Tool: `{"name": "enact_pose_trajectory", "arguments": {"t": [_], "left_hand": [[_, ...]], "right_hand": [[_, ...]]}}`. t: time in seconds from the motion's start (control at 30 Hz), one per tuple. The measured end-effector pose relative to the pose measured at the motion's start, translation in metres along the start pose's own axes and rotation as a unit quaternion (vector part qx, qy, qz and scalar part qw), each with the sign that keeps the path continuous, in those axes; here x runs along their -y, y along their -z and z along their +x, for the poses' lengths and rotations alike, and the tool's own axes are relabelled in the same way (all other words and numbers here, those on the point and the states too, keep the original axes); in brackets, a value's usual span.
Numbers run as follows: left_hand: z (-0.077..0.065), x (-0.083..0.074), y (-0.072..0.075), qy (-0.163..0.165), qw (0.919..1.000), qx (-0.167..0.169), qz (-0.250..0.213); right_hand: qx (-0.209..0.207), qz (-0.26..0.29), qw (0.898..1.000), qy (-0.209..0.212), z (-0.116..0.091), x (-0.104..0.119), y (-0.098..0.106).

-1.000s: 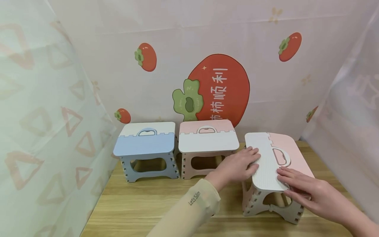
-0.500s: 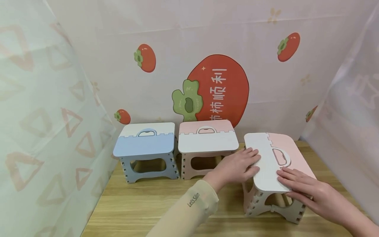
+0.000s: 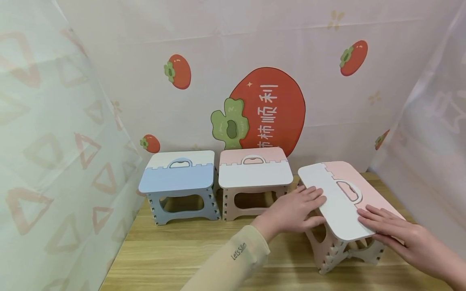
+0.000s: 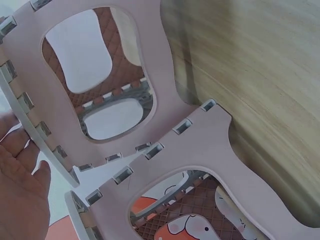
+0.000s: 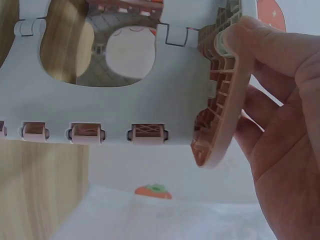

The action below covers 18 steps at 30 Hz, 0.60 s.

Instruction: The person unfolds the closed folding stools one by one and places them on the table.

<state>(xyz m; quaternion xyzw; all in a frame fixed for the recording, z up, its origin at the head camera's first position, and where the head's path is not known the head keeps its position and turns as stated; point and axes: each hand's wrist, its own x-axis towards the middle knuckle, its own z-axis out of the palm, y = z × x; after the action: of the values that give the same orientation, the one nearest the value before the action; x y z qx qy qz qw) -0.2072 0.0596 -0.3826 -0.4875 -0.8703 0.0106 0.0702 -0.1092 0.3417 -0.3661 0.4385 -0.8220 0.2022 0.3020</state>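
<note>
A pink-and-white folding stool stands at an angle on the right of the wooden table, legs unfolded. My left hand rests its fairly straight fingers on the white left edge of its top. In the left wrist view, the left hand lies against that edge beside the pink leg panel. My right hand holds the near right corner. The right wrist view has the right hand pinching the pink rim, thumb below and fingers on the far side.
Left of it stands another pink-and-white stool, and beyond that a blue-and-white stool, side by side. A printed cloth hangs close behind, with more cloth on both sides. Wooden tabletop extends in front of the two stools.
The right-hand stool has turned, its near end swinging to the right. My right hand has moved right with it, and my left hand has shifted slightly right. The other two stools stay put.
</note>
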Motion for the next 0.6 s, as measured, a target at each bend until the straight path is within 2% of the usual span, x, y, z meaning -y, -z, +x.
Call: {"name": "enact_pose_trajectory", "arguments": {"t": [0.2, 0.3, 0.43, 0.6], "left_hand": [[-0.002, -0.003, 0.000, -0.004, 0.9999, -0.004, 0.010], [-0.002, -0.005, 0.000, -0.002, 0.9999, 0.002, 0.010], [-0.002, -0.007, 0.000, -0.001, 0.9999, 0.007, 0.009], [-0.001, -0.012, -0.001, 0.004, 0.9999, 0.015, -0.001]], "right_hand": [[0.022, -0.023, 0.999, -0.010, -0.006, -0.006, 0.006], [0.049, -0.036, 0.998, -0.024, -0.009, -0.008, 0.009], [0.087, -0.054, 0.992, -0.077, -0.013, -0.009, 0.013], [0.084, -0.087, 0.981, -0.152, -0.014, -0.007, 0.011]]}}
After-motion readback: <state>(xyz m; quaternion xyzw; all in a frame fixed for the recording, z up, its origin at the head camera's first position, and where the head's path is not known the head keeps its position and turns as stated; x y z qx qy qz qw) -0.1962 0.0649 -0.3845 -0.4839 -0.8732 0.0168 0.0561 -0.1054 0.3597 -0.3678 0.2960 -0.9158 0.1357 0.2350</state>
